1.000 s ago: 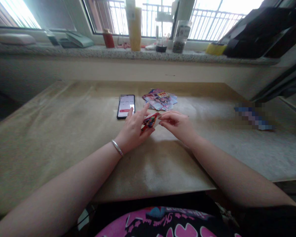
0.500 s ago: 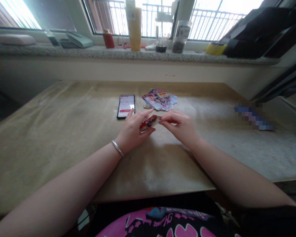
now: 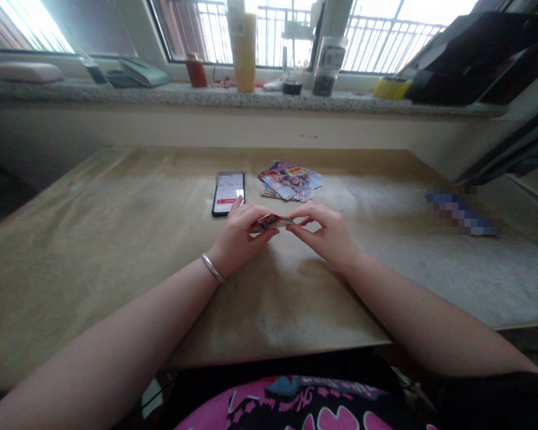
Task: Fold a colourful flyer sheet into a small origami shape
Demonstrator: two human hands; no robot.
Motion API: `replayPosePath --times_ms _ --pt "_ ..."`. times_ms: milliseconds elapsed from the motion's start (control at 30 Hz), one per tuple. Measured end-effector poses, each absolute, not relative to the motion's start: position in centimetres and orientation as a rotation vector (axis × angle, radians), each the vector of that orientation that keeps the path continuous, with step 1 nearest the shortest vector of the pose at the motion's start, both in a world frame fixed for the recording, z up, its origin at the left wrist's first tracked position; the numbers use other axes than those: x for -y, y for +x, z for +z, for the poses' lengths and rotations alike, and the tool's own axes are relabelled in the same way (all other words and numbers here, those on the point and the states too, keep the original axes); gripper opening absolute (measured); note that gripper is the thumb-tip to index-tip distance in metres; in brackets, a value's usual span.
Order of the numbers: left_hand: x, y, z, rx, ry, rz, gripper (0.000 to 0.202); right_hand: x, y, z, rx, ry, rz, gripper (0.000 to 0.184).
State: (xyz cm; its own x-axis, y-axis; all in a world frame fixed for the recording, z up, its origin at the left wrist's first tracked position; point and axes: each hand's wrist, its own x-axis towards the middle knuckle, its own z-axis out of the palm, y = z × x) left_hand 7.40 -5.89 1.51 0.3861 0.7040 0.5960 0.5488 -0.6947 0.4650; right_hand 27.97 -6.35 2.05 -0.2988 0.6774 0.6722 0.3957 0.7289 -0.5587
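Note:
Between both hands is a small red printed packet (image 3: 267, 223), tilted so that little of its face shows. My left hand (image 3: 241, 230) is closed on its left part, thumb below and fingers above. At its right end, my right hand (image 3: 325, 232) pinches the pale edge between thumb and fingertips. Just beyond my left fingers lies a phone (image 3: 228, 192) with a lit screen. Behind the packet, a loose pile of colourful printed sheets or packets (image 3: 291, 180) lies on the table (image 3: 161, 203).
A blurred blue and pink flat item (image 3: 461, 214) lies at the table's right side. Along the windowsill (image 3: 138, 95) stand a red bottle (image 3: 196, 70), a tall yellow container (image 3: 244, 54), clear jars (image 3: 327, 65), a yellow roll (image 3: 391, 88) and a black bag (image 3: 470, 60).
The packet has tipped, so its printed face now shows less. My right fingers have shifted slightly along its right end, and both hands stay near the same place.

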Motion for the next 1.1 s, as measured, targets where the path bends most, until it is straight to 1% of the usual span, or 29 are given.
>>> replayPosePath --times_ms 200,267,367,433,567,733,833,1000,1100 --pt "5.9 7.5 1.6 -1.019 2.461 1.249 0.009 6.3 28.0 2.2 2.019 -0.752 0.210 0.004" --pt "5.9 7.5 1.6 -0.987 2.459 1.279 0.014 6.3 28.0 2.2 2.016 -0.745 0.180 0.002" --pt "6.0 7.4 1.7 -0.974 2.468 1.323 0.032 6.4 28.1 2.2 2.005 -0.768 0.130 0.003" --pt "6.2 7.4 1.8 -0.983 2.475 1.392 0.037 6.5 28.1 2.4 1.993 -0.805 0.078 0.004" --pt "6.7 7.7 2.3 -1.001 2.438 1.565 0.026 6.9 28.1 2.8 1.995 -0.886 -0.034 0.004" --pt "6.9 8.0 2.6 -1.065 2.399 1.559 0.012 7.1 28.0 3.1 2.009 -0.898 -0.088 0.006" --pt "6.8 7.9 2.5 -1.064 2.394 1.572 0.011 7.0 28.0 3.0 2.009 -0.877 -0.081 0.005" --pt "6.6 7.7 2.3 -1.022 2.466 1.567 0.015 6.7 28.2 2.8 2.020 -0.842 -0.026 0.005" --pt "6.5 7.6 2.2 -1.011 2.493 1.560 0.011 6.6 28.2 2.7 2.021 -0.809 0.002 0.003"
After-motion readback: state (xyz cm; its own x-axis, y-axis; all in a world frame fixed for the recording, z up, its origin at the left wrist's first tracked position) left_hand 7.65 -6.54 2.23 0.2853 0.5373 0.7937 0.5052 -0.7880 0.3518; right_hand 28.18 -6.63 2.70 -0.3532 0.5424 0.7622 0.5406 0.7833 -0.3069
